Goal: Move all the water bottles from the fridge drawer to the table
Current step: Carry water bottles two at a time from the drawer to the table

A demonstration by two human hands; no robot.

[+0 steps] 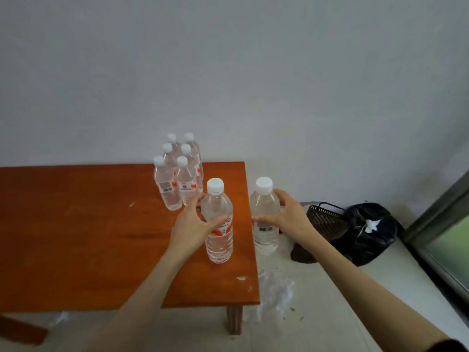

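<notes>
Several clear water bottles [177,174] with white caps stand grouped at the far right part of the orange wooden table [76,224]. My left hand [193,224] grips another bottle [219,240] upright over the table's right side, near the edge. My right hand [286,217] grips a second bottle [265,235], held upright in the air just past the table's right edge, over the floor. The fridge drawer is out of view.
A black bag [373,232] and a dark perforated basket [324,217] lie on the floor right of the table. Crumpled clear plastic [276,293] lies by the table leg [234,318]. A window frame [444,224] runs along the right; a white wall stands behind.
</notes>
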